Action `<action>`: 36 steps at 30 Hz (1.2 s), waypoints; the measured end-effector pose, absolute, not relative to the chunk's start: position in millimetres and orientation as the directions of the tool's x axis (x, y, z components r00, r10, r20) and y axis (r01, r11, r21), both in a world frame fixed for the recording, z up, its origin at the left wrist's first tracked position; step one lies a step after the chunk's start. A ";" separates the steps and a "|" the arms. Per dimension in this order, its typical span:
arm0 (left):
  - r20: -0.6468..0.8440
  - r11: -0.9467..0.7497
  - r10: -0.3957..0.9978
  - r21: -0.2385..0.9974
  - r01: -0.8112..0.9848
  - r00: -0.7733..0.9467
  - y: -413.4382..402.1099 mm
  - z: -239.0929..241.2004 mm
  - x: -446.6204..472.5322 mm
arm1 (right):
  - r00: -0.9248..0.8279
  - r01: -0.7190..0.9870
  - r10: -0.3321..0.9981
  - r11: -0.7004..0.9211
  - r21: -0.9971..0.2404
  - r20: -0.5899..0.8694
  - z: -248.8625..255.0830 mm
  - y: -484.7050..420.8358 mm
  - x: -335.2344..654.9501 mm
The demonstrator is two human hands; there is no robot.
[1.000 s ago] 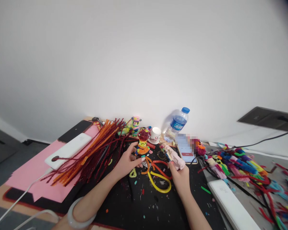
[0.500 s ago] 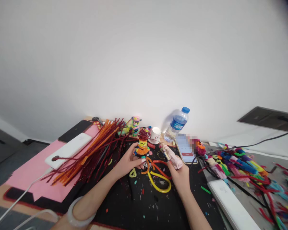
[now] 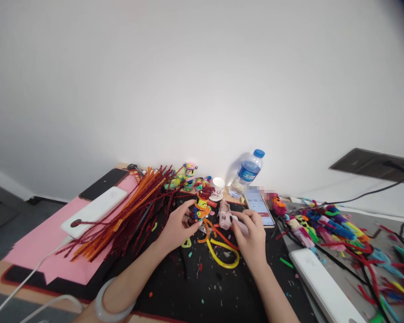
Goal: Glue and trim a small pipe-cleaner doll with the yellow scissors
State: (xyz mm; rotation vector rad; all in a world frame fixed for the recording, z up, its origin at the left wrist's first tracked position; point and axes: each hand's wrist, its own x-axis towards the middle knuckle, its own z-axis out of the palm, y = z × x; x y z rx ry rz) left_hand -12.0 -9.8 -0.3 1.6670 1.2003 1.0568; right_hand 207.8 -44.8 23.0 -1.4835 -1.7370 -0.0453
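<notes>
My left hand (image 3: 180, 223) is closed on a small pipe-cleaner doll (image 3: 202, 206) with a dark red top, a yellow face and an orange skirt. The doll leans slightly to the right. My right hand (image 3: 251, 233) grips the near end of a pale pink object (image 3: 225, 216), whose exact kind I cannot make out. Its far end points towards the back, close beside the doll. Between the hands lie a yellow pipe-cleaner loop (image 3: 218, 260) and an orange-red pipe cleaner (image 3: 226, 236) on the black mat (image 3: 175, 291).
At left, dark red and orange pipe cleaners (image 3: 131, 211) lie across pink paper (image 3: 54, 251) and a white power bank (image 3: 94, 211). Behind stand a paper cup (image 3: 217, 188), a water bottle (image 3: 245, 177) and a phone (image 3: 260, 208). Colourful pipe cleaners (image 3: 340, 229) and another power bank (image 3: 323, 287) lie right.
The pale pink object has moved left with my right hand, nearer the doll, and has turned. The doll has tilted to the right in my left hand.
</notes>
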 end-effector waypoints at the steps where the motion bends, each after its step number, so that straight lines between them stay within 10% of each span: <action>1: 0.187 -0.243 0.962 0.920 0.309 0.198 -10.4 -0.1 -12.0 | 0.038 0.793 0.788 0.350 -0.498 0.615 28.8 -45.3 201.1; 16: 0.263 -0.346 0.931 0.858 0.380 0.252 -12.8 2.3 -9.8 | -0.073 0.807 0.741 0.437 -0.397 0.667 56.3 -30.7 144.5; 36: 0.235 -0.297 0.949 0.889 0.348 0.208 -12.9 3.6 -10.6 | 0.022 0.736 0.801 0.392 -0.552 0.598 58.3 -30.6 144.4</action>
